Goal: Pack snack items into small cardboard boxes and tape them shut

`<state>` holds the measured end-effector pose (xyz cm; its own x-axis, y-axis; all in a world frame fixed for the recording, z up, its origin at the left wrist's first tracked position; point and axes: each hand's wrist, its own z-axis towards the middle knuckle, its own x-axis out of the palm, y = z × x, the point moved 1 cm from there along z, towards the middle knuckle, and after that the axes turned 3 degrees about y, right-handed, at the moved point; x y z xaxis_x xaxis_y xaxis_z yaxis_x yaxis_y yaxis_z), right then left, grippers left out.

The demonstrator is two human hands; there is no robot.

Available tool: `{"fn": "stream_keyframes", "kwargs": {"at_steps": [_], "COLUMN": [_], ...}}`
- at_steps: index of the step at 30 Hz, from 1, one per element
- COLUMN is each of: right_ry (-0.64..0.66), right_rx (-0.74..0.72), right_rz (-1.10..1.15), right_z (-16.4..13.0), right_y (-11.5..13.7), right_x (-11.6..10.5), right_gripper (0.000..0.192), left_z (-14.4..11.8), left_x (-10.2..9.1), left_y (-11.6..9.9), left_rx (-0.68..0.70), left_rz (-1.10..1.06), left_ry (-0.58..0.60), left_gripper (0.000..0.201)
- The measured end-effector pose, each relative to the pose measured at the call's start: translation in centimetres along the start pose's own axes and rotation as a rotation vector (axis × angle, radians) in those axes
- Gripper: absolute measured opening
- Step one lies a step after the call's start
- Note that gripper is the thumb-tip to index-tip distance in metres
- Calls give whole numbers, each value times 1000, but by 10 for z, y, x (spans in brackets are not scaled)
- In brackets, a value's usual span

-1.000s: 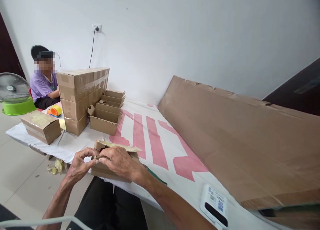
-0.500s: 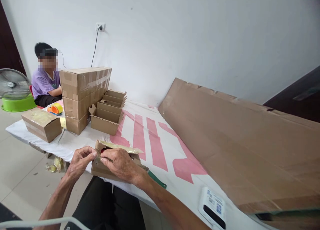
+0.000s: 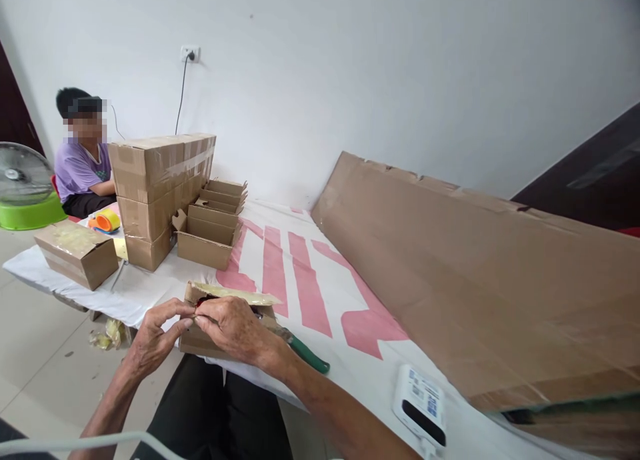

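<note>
- At the near edge of the table (image 3: 150, 293), just in front of the person's lap, a small cardboard box (image 3: 220, 320) sits with its top flap raised, yellowish tape across the flap and something red just visible inside.
- The left hand (image 3: 150, 337) is pinched narrow, thumb and forefinger meeting at the box's near corner; what it nips is too small to tell, perhaps a tape end.
- The right hand (image 3: 233, 327) lies curled over the open top, fingertips meeting the left hand's, likely steadying the box while working at the same spot.
- Just beside the right wrist lies a green-handled tool (image 3: 307, 355), within easy reach, its working end hidden behind the hand.
- Farther right on the white and pink cloth (image 3: 300, 280) rests a white device with a dark screen (image 3: 420, 407).
- A big sheet of cardboard (image 3: 475, 267) leans along the right side, hemming in that half of the table.
- Beyond the box stand open empty boxes (image 3: 210, 227), a taped stack of cartons (image 3: 160, 187), a single closed box (image 3: 77, 253) and an orange tape dispenser (image 3: 103, 221).
- Another person in a purple shirt (image 3: 80, 170) sits at the far end, well apart, beside a fan (image 3: 23, 180).
</note>
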<state>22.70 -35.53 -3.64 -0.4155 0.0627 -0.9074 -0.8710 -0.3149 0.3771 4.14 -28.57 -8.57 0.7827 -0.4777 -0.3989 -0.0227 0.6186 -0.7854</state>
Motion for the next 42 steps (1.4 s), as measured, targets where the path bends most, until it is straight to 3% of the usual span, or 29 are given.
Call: {"fn": "stream_keyframes", "kwargs": {"at_steps": [3, 10, 17, 21, 26, 33, 42], "right_ry": [8, 43, 55, 24, -32, -204, -337], "right_rx": [14, 79, 213, 193, 206, 230, 225], "right_rz": [-8, -5, 91, 144, 235, 358, 449], "right_z": [1, -11, -27, -28, -49, -91, -92], "right_y": [1, -8, -26, -28, -41, -62, -67], "right_x": [2, -8, -24, -24, -32, -29, -12], "right_gripper": [21, 11, 17, 16, 14, 15, 15], "left_z": [0, 3, 9, 13, 18, 25, 34], "left_x": [0, 3, -3, -1, -1, -11, -16], "left_y": [1, -1, 2, 3, -2, -3, -13], "left_rx": [30, 152, 24, 57, 164, 119, 123], "left_rz": [71, 227, 146, 177, 215, 162, 247], "left_ry": [18, -68, 37, 17, 45, 175, 243], "left_gripper": [16, 23, 17, 17, 29, 31, 33]}}
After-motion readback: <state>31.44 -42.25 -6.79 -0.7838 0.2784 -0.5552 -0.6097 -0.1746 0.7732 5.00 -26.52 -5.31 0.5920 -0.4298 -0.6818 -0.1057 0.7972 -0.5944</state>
